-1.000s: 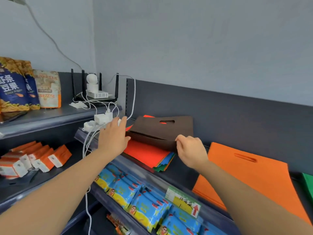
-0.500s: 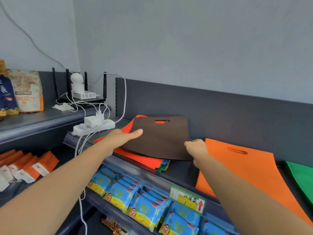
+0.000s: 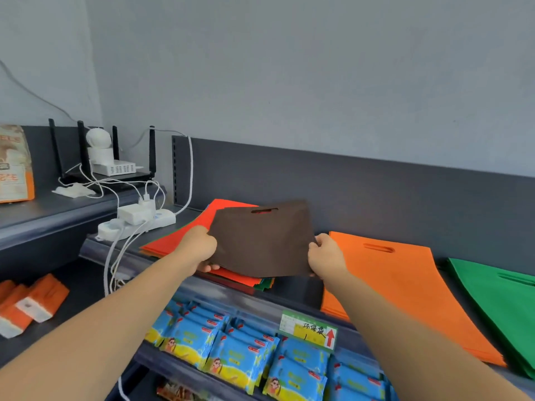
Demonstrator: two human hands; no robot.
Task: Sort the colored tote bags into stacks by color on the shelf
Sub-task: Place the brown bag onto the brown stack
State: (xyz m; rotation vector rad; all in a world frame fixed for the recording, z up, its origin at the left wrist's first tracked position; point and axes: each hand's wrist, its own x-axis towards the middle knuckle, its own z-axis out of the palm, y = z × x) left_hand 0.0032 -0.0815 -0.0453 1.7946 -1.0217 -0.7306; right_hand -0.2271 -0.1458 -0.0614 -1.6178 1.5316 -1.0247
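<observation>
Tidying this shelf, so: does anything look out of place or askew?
The mixed pile beneath the brown bag is unsorted, red and green edges fanned unevenly. A power strip with trailing cables sits beside it.

Bare shelf (image 3: pixel 296 289) beside orange stack (image 3: pixel 405 290), cables (image 3: pixel 111 257) left

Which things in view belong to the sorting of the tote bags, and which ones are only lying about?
Belong to the job: brown tote bag, gripped by the left hand and right hand; mixed bag pile below it; orange stack; green stack.
Only lying about: power strip; white camera; blue packets; price label; orange-white packs.
</observation>
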